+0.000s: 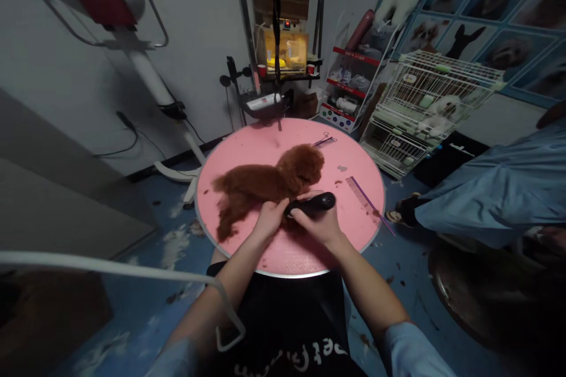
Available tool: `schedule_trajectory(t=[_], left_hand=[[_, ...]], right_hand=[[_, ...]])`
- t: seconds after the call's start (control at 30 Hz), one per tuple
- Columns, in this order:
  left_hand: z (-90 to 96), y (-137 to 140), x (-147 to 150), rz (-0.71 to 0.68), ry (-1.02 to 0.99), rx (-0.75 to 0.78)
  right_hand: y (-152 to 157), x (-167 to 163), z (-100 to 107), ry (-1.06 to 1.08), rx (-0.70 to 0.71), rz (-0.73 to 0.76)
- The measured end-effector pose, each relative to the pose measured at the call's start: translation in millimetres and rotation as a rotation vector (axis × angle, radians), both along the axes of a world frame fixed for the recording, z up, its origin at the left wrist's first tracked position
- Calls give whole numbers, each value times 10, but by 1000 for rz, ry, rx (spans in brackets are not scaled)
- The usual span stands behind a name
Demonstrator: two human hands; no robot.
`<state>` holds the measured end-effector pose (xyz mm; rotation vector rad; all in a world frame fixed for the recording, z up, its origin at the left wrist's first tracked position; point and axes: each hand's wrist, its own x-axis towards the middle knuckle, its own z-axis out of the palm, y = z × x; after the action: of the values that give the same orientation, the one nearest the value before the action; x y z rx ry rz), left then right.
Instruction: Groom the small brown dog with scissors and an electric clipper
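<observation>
A small curly brown dog stands on a round pink grooming table, its head toward the right. My right hand is wrapped around black hair clippers, whose head points left at the dog's front. My left hand is closed at the dog's front leg, just left of the clipper head; the leg itself is mostly hidden by my fingers. A purple-backed metal comb lies at the table's right side, and scissors lie behind the dog's head.
Brown hair tufts are scattered over table and floor. A grooming arm's post and a white dryer are behind the table. White wire cages with a white dog stand back right. A person in blue is at right; a white stand dryer is at left.
</observation>
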<state>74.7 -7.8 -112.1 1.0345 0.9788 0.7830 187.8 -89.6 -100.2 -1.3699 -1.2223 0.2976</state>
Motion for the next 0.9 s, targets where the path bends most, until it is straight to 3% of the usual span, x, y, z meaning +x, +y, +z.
schedule_trajectory(t=[0.1,0.2,0.33,0.47,0.6,0.73,0.8,0.9], left_hand=[[9,-16,-6,-42,6,5],[-48,-34,-1,-84,20,26],[-180,-18,12,-103,81,90],[-273,32,13,-43,237,231],[-338,56,-9,12,314,323],[-379,55,-52,43,328,366],[-381,51,-72,39,317,388],[-374,45,-96,39,309,428]], right_hand=[[-28,-87,-98,-182,-145,30],[-165,-73,-217,-228,-168,107],[-268,100,-207,72,-33,94],[-94,241,-26,338,120,52],[112,263,103,373,-26,241],[153,295,102,376,-190,424],[148,309,97,399,-172,380],[164,268,139,405,-56,161]])
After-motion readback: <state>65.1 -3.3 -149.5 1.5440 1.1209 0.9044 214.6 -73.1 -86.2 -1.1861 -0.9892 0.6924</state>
